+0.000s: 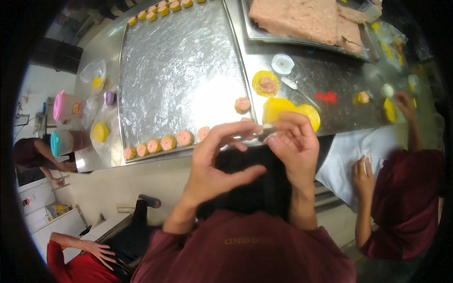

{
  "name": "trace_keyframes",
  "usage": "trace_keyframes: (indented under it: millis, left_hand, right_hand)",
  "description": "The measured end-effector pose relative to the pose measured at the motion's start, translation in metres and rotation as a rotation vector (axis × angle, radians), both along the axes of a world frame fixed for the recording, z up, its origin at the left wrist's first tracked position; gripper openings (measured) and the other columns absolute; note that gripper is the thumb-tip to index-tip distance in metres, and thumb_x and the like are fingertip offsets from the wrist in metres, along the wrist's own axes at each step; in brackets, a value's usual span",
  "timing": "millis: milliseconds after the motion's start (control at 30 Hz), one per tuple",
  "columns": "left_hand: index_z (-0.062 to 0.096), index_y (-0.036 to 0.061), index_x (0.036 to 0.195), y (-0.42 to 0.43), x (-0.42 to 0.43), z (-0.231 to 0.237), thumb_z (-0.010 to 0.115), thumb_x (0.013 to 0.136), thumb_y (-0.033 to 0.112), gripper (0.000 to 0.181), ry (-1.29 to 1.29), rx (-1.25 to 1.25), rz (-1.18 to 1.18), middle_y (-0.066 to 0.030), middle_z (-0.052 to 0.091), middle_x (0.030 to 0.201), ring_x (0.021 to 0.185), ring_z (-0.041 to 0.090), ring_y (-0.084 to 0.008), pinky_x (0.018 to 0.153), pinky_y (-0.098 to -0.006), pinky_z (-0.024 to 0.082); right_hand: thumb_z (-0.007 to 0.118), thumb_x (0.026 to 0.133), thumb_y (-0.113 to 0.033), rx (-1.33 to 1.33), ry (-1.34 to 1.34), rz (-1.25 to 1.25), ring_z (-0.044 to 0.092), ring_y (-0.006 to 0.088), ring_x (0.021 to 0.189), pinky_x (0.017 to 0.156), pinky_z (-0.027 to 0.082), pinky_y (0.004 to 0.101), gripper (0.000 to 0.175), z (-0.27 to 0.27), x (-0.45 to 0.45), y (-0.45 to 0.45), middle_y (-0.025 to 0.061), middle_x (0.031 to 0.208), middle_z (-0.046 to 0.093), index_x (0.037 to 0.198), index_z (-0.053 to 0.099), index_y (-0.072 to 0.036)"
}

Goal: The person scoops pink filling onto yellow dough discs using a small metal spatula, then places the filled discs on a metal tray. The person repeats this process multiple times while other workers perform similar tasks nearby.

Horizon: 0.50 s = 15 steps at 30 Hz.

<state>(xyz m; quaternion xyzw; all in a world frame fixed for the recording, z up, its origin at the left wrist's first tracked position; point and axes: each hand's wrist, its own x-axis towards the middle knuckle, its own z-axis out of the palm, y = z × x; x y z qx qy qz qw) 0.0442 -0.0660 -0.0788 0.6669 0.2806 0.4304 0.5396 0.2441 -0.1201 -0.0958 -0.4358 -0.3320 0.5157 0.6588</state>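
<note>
My left hand [212, 162] is raised at the front edge of the steel table, its thumb and fingers spread apart and nothing in its palm. My right hand [297, 148] is beside it, fingers curled. Whitish bits show at its fingertips, and blur hides whether it pinches anything. Just beyond it lie stacked yellow dough wrappers [277, 109]. Farther back, a yellow wrapper [257, 79] lies flat with pink minced filling [268, 87] on it. Next to that are a filling-smeared spatula [300, 92] and a pale round lid or dish [282, 64].
A film-covered perforated tray [177, 78] holds rows of yellow dumplings [168, 143] along its near and far edges. At upper right stands a tray [283, 39] of pink minced filling [297, 19]. Lidded jugs [67, 106] stand left. A co-worker's arm [407, 109] reaches in at right; another person's hand [95, 251] shows lower left.
</note>
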Motion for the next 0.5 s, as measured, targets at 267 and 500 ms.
trace_keyframes:
  millis: [267, 500]
  left_hand:
    - [0.054, -0.0015, 0.146, 0.013, -0.011, -0.003, 0.090, 0.076, -0.007, 0.079, -0.174, 0.020, 0.195, -0.0267, 0.051, 0.157, 0.116, 0.070, -0.0216, 0.092, -0.0313, 0.061]
    - [0.052, -0.0015, 0.146, 0.018, -0.019, -0.008, 0.086, 0.080, -0.007, 0.074, -0.165, 0.010, 0.272, -0.0282, 0.051, 0.157, 0.111, 0.070, -0.0203, 0.091, -0.0305, 0.060]
  right_hand:
    - [0.080, 0.090, 0.013, 0.202, 0.033, -0.088, 0.072, 0.0188, 0.114, 0.097, 0.060, 0.0307, 0.058, 0.006, 0.007, -0.003, 0.0176, 0.125, 0.073, 0.141, 0.053, 0.003]
    - [0.088, 0.085, 0.009, 0.488, 0.051, -0.102, 0.075, 0.0285, 0.114, 0.093, 0.063, 0.0349, 0.065, 0.029, 0.017, -0.003, 0.0241, 0.121, 0.073, 0.137, 0.049, 0.003]
